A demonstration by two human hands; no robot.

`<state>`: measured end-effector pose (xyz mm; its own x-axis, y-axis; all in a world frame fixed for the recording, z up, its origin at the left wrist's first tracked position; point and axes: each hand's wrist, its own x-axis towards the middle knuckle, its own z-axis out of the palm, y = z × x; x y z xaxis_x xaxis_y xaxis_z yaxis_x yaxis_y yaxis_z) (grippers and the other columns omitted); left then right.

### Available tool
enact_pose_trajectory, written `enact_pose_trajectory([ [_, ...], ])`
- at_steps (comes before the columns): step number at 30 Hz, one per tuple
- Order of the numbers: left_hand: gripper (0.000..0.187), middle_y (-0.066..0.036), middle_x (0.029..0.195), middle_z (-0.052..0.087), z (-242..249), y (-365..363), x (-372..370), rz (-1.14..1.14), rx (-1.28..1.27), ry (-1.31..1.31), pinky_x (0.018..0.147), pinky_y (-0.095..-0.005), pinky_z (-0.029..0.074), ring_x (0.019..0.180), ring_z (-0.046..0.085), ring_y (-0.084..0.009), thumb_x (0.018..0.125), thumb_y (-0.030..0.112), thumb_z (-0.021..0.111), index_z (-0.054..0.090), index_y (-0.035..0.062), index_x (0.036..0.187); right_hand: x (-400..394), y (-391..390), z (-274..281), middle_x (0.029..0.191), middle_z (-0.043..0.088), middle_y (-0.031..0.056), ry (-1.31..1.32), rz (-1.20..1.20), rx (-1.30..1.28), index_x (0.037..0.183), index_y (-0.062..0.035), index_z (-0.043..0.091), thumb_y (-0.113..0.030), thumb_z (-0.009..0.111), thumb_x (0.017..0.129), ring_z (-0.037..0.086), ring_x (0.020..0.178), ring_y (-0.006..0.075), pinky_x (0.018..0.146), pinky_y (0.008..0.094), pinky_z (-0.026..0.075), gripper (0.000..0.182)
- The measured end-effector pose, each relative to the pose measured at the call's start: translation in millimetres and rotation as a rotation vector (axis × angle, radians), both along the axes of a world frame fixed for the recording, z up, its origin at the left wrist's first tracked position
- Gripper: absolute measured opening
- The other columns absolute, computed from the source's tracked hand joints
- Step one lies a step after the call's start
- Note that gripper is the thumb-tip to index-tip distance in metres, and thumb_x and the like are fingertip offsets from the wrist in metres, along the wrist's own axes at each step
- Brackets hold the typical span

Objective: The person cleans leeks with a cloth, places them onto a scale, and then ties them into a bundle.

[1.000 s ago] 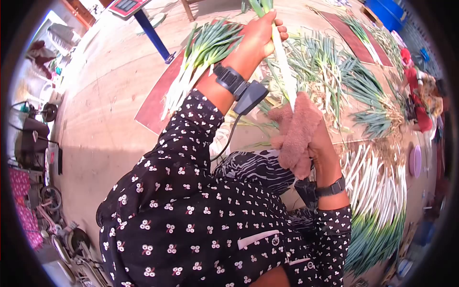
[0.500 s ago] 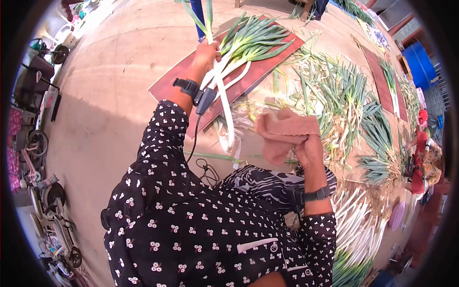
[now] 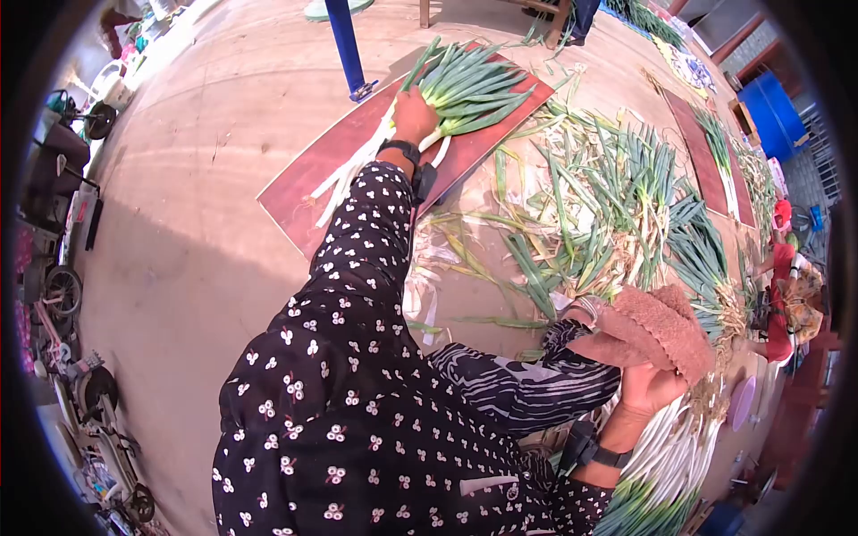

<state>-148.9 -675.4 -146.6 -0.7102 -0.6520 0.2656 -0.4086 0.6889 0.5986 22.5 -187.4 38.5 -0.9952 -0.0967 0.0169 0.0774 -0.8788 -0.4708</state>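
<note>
A bundle of green onions lies across a red board, leaves toward the back right and white stems toward the near left. My left hand is on the bundle with its fingers bent round the stalks at its left side. At the lower right my right hand holds a pinkish-brown cloth, which covers most of its fingers. Below that hand lies a stack of green onions with long white stems.
Loose onions and peeled leaves spread right of the board. Farther right are a second red board and a blue barrel. A blue post stands behind the near board. Bicycles line the left edge.
My left hand has moved right and the raised onion stalk is now down with the bundle on the board. My right hand has moved right and down with the cloth.
</note>
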Motion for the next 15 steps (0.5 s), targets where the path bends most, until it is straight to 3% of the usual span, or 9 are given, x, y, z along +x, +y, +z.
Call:
enact_pose_trajectory([
  [1, 0.043, -0.026, 0.114, 0.049, -1.7, 30.3, -0.3, -0.061, 0.047, -0.018, 0.086, -0.0454, 0.045, 0.106, 0.051, -0.0418, 0.078, 0.022, 0.061, 0.05, 0.0008, 0.113, 5.9, 3.2, 7.9, 0.134, 0.042, 0.0196, -0.021, -0.012, -0.042, 0.134, 0.0001, 0.031, -0.027, 0.052, 0.089, 0.04, 0.124, 0.0365, 0.106, 0.0555, 0.026, 0.057],
  [3, 0.035, -0.026, 0.104, 0.057, -19.0, 87.7, -9.0, -0.34, 0.116, -0.025, 0.083, -0.0432, 0.046, 0.098, 0.056, -0.0393, 0.078, 0.025, 0.06, 0.058, 0.0017, 0.105, 5.9, 26.7, 15.2, 0.135, 0.037, 0.0154, 0.18, 0.161, -0.24, 0.138, 0.0046, 0.019, -0.019, 0.047, 0.091, 0.039, 0.121, 0.0272, 0.099, 0.0391, 0.036, 0.06],
  [4, 0.034, -0.024, 0.1, 0.059, 1.1, 129.1, 2.3, -0.454, 0.184, -0.068, 0.082, -0.042, 0.047, 0.095, 0.058, -0.0379, 0.078, 0.026, 0.061, 0.06, 0.0024, 0.102, 6.7, 43.5, 20.7, 0.134, 0.038, 0.0156, 0.256, 0.245, -0.361, 0.139, 0.0045, 0.018, -0.018, 0.046, 0.092, 0.041, 0.118, 0.0256, 0.097, 0.037, 0.038, 0.06],
  [6, 0.032, -0.021, 0.096, 0.063, 15.2, 204.2, 6.0, -0.734, 0.314, -0.037, 0.081, -0.0401, 0.047, 0.091, 0.06, -0.0347, 0.077, 0.027, 0.06, 0.063, 0.0041, 0.1, 28.8, 62.6, 42.8, 0.136, 0.036, 0.0175, 0.308, 0.108, -0.358, 0.14, 0.0047, 0.015, -0.016, 0.039, 0.094, 0.043, 0.114, 0.0205, 0.09, 0.0302, 0.04, 0.055],
  [7, 0.031, -0.019, 0.095, 0.064, 10.8, 238.5, 1.7, -0.897, 0.379, 0.048, 0.081, -0.0395, 0.047, 0.092, 0.061, -0.0327, 0.078, 0.027, 0.06, 0.064, 0.0052, 0.1, 39.0, 74.2, 53.1, 0.138, 0.034, 0.0177, 0.329, 0.033, -0.337, 0.14, 0.0046, 0.015, -0.016, 0.038, 0.095, 0.043, 0.115, 0.0206, 0.091, 0.03, 0.04, 0.055],
  [11, 0.029, -0.009, 0.085, 0.065, 106.2, 378.2, 25.2, -1.419, 0.55, -0.056, 0.075, -0.0308, 0.047, 0.08, 0.06, -0.0153, 0.085, 0.018, 0.054, 0.06, 0.0011, 0.107, 87.1, 142.0, 84.1, 0.144, 0.019, 0.0256, 0.487, -0.227, -0.167, 0.139, 0.0078, 0.012, -0.016, 0.033, 0.095, 0.038, 0.122, 0.0272, 0.096, 0.0325, 0.039, 0.055],
  [13, 0.031, -0.007, 0.087, 0.065, 146.0, 443.0, 32.8, -1.655, 0.694, -0.051, 0.073, -0.0267, 0.048, 0.08, 0.062, -0.0128, 0.089, 0.019, 0.05, 0.057, -0.0018, 0.111, 110.3, 177.5, 96.6, 0.13, 0.043, 0.0239, 0.694, -0.223, -0.056, 0.133, 0.0088, 0.025, -0.015, 0.037, 0.094, 0.056, 0.099, 0.0259, 0.073, 0.0241, 0.05, 0.047],
  [14, 0.031, -0.006, 0.088, 0.065, 175.9, 474.1, 43.2, -1.664, 0.595, -0.075, 0.074, -0.0254, 0.048, 0.082, 0.062, -0.0115, 0.089, 0.019, 0.05, 0.056, -0.0013, 0.112, 128.4, 198.5, 94.5, 0.129, 0.043, 0.024, 0.701, -0.393, -0.063, 0.133, 0.0087, 0.028, -0.017, 0.041, 0.093, 0.053, 0.107, 0.0294, 0.079, 0.0305, 0.05, 0.049],
  [15, 0.032, -0.004, 0.09, 0.064, 195.4, 507.0, 49.2, -1.766, 0.583, -0.063, 0.073, -0.0247, 0.048, 0.083, 0.062, -0.01, 0.089, 0.021, 0.051, 0.057, 0.0006, 0.114, 147.4, 218.3, 94.8, 0.129, 0.042, 0.0245, 0.694, -0.546, 0.093, 0.132, 0.0082, 0.03, -0.018, 0.043, 0.092, 0.048, 0.113, 0.0322, 0.091, 0.0376, 0.046, 0.049],
])
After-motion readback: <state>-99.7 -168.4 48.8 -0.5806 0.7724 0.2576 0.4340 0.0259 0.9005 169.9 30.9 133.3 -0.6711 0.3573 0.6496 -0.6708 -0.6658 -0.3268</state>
